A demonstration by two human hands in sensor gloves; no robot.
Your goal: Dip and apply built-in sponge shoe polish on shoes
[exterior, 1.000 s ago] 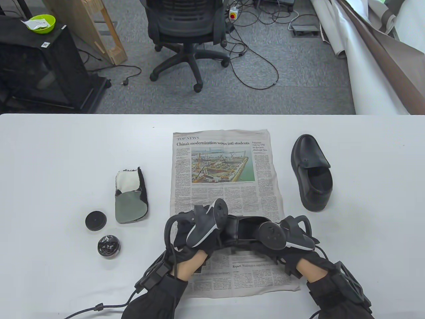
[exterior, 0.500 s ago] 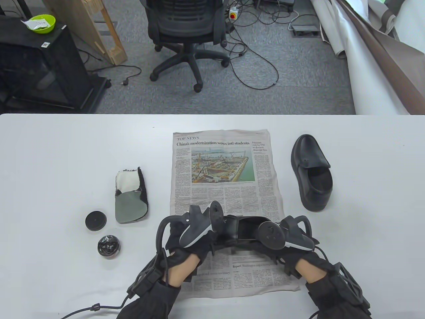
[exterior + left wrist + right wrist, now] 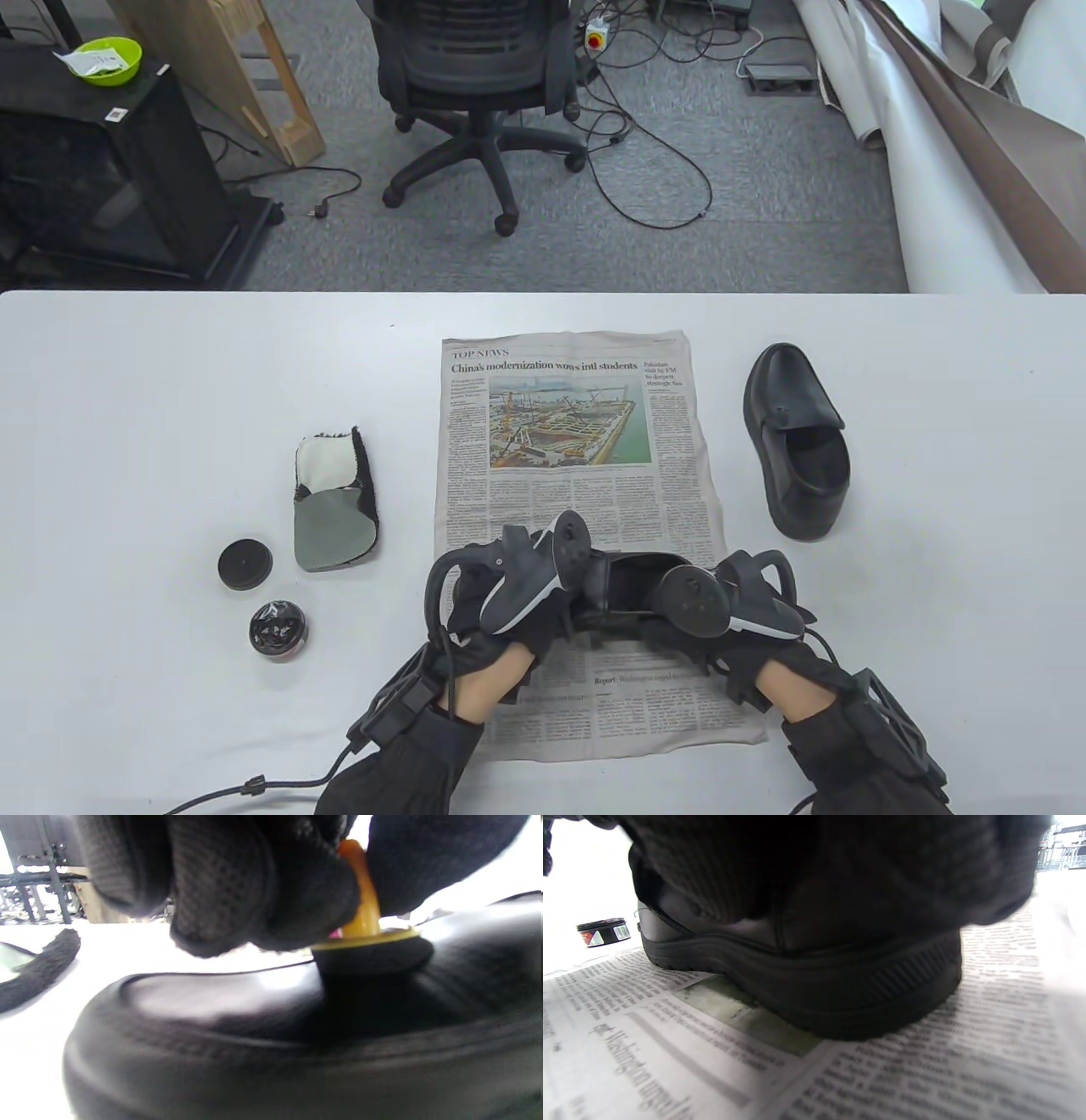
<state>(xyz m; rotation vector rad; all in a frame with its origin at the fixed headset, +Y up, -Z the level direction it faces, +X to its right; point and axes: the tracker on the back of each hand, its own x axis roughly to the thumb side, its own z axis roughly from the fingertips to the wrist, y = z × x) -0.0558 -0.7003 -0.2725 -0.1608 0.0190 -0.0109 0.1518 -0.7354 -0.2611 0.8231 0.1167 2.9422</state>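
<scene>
Pinching the sponge applicator against the shoe, the left hand works; the right hand grips its heel.

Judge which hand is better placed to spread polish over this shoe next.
Left. The left hand already pinches the sponge applicator against the shoe on the newspaper. The right hand is busy steadying that shoe.

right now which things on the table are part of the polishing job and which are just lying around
In use:
- sponge applicator, pinched by left hand
- shoe on the newspaper, gripped by right hand
- newspaper
- open polish tin
- tin lid
- second shoe

Lying about:
- polishing mitt
</scene>
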